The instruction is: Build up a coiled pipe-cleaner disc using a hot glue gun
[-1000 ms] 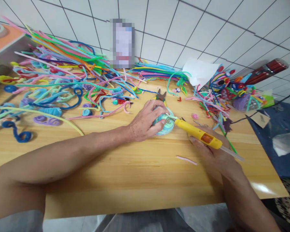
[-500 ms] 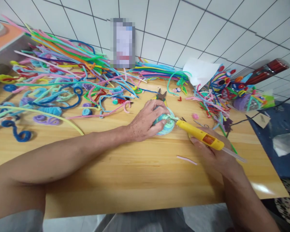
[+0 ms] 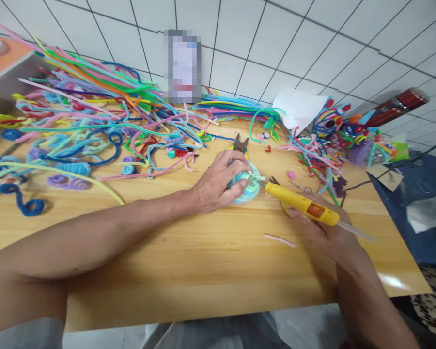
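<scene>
My left hand is closed over a coiled pipe-cleaner piece in light blue and mint green, keeping it on the wooden table. In my right hand is a yellow hot glue gun, a clear glue stick poking out of its rear. The gun's nozzle points at the coiled piece, near its right edge. Just beyond my left hand lie pliers, their handles partly hidden by it. A short pink strip rests on the table in front.
Loose pipe cleaners in many colours cover the left and back. A phone-like blurred panel leans on the tiled wall. Pipe-cleaner figures, white paper and a dark red cylinder stand at the back right. A small pink coil lies near scissors.
The glue gun's nozzle has drawn slightly back to the right from the coiled piece. My left hand keeps its hold. The whole view has shifted a little.
</scene>
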Demonstrator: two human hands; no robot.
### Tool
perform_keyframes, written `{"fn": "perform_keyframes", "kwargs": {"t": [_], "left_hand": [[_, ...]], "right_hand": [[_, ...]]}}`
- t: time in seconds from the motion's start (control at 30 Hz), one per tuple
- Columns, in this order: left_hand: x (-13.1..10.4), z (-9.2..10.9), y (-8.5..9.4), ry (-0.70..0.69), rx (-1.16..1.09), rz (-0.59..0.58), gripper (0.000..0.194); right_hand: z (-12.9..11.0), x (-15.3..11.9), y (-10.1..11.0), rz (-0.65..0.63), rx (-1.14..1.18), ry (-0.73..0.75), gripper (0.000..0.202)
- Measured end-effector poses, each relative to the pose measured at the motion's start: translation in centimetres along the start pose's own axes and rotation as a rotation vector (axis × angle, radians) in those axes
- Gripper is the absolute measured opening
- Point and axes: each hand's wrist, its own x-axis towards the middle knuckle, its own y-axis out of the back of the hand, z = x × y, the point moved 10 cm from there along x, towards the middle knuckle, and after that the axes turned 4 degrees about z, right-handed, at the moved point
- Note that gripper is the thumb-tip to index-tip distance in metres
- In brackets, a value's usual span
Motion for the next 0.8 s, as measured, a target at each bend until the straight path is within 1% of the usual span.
{"fn": "perform_keyframes", "kwargs": {"t": [0.07,0.13,0.2,0.27,0.33,0.4,0.47,0.5,0.53,0.6,0.67,0.73,0.8], "left_hand": [[0.0,-0.1,-0.1,0.01,0.01,-0.01,0.021],[-0.1,-0.1,0.0,0.009,0.011,-0.01,0.02],[-0.1,0.0,0.1,-0.002,0.006,0.005,0.02],[-0.2,0.1,0.3,-0.011,0.004,0.023,0.02],[-0.3,0.0,0.3,-0.001,0.009,0.026,0.021],[-0.3,-0.3,0.2,0.026,0.016,0.018,0.022],[-0.3,-0.3,0.2,0.036,0.016,0.021,0.022],[-0.3,-0.2,0.3,0.034,0.015,0.026,0.022],[-0.3,-0.1,0.4,0.029,0.012,0.033,0.022],[-0.3,0.0,0.5,0.025,0.009,0.041,0.021],[-0.3,0.0,0.5,0.023,0.01,0.043,0.021],[-0.3,0.0,0.5,0.018,0.014,0.041,0.021],[-0.3,0.1,0.5,0.009,0.012,0.042,0.021]], "right_hand": [[0.8,-0.6,0.7,-0.005,0.103,-0.076,0.018],[2.1,-1.5,2.1,0.032,0.224,-0.183,0.017],[3.9,-2.5,4.4,0.136,0.316,-0.293,0.015],[6.3,-3.5,7.1,0.277,0.364,-0.394,0.016],[9.4,-4.6,9.8,0.424,0.373,-0.499,0.019],[13.3,-6.2,12.2,0.58,0.334,-0.631,0.022],[17.8,-8.2,14.0,0.717,0.277,-0.794,0.022],[19.8,-9.1,14.6,0.756,0.245,-0.849,0.02],[21.8,-9.9,14.9,0.775,0.22,-0.895,0.017],[25.5,-11.4,14.8,0.767,0.179,-0.994,0.013],[28.5,-12.7,14.2,0.727,0.139,-1.072,0.018],[30.7,-13.3,13.3,0.664,0.109,-1.094,0.032],[31.8,-13.2,12.7,0.613,0.078,-1.04,0.04]]}}
